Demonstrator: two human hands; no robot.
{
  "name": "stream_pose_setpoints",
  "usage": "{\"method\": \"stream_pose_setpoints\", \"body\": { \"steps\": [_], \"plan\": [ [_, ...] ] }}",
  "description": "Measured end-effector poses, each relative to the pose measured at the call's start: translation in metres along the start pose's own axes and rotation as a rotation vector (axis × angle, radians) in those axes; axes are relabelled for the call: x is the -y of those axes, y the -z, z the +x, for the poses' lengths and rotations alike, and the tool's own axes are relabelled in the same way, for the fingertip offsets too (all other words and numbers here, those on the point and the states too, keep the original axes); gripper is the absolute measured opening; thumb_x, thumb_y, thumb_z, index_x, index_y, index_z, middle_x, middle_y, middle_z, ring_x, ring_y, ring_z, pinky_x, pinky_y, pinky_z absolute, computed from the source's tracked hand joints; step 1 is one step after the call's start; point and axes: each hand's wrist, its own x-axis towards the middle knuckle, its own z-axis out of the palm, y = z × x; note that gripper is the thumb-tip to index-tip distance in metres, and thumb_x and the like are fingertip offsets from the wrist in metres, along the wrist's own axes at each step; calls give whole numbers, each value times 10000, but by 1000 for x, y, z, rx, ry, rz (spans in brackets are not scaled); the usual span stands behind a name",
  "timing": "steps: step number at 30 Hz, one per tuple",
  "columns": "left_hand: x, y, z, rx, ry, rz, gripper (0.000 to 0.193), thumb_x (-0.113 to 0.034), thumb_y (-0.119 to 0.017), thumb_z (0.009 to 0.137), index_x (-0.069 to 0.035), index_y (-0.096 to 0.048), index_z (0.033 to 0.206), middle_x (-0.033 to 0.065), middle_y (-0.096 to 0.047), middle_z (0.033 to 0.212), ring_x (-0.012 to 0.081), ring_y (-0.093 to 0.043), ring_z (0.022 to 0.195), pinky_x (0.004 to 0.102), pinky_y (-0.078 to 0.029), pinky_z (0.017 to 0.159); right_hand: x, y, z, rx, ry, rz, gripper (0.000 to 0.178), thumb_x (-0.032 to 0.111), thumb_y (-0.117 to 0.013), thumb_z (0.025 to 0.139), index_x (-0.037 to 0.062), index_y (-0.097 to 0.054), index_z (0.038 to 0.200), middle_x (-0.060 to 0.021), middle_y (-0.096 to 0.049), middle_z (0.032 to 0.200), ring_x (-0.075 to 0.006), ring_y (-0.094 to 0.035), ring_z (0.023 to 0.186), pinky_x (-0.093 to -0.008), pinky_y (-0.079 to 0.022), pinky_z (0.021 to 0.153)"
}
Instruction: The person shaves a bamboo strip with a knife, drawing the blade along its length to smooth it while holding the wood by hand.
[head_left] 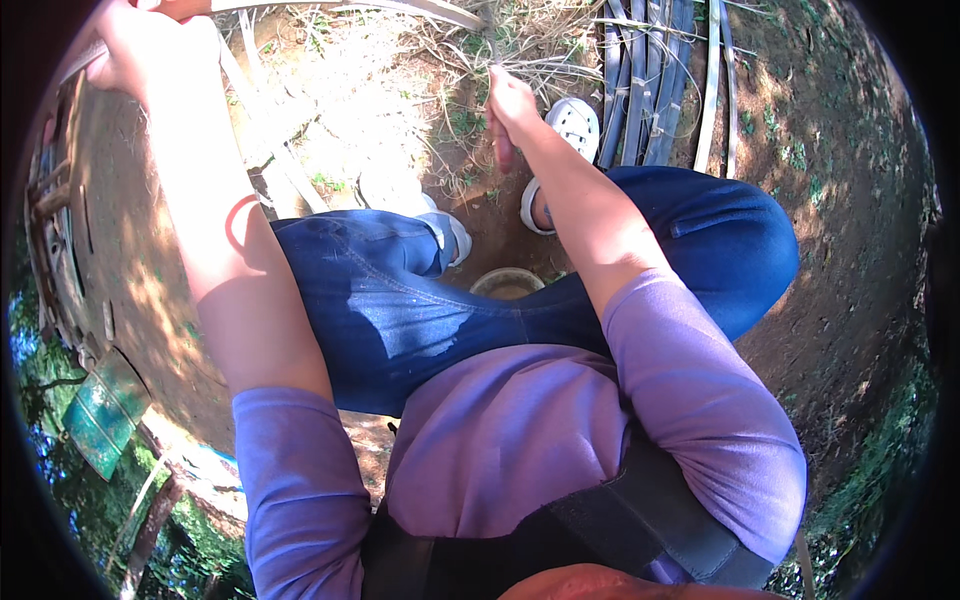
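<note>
My left hand (155, 45) is at the upper left, partly cut off by the picture's edge, its fingers closed around a long pale split strip that looks like bamboo (400, 6). The strip runs right along the top edge toward the middle. My right hand (512, 105) is lower, in front of my shoes, closed on what looks like a knife. Its reddish-brown handle (503, 152) sticks out below the fist. A thin dark blade (490, 32) points up from the fist and meets the strip's right end, or nearly so.
Pale shavings (450, 60) litter the sunlit ground. Dark, long strips (645, 85) lie bundled at upper right beside lighter strips (712, 90). My white clogs (574, 125) stand close by. Between my legs sits a round bowl-like container (507, 282). A green panel (105, 410) leans at far left.
</note>
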Motion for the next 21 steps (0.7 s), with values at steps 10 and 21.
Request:
{"method": "stream_pose_setpoints", "body": {
  "steps": [10,21],
  "plan": [
    [9,39,30,201,151,-183,126,-110,-394,839,-91,-339,728,55,-339,603,231,-377,556,409,-382,579,81,-32,-45,281,254,159,476,450,-503,1001,9,-597,848,-68,-558,565,-160,-526,440,-334,-465,446],
    [-7,23,11,152,149,-97,227,-156,-506,806,-137,-340,651,26,-349,548,208,-383,524,377,-381,559,23,-5,-26,102,21,92,395,409,-477,1011,46,-576,890,-74,-543,583,-165,-507,453,-327,-434,441]
  ]
}}
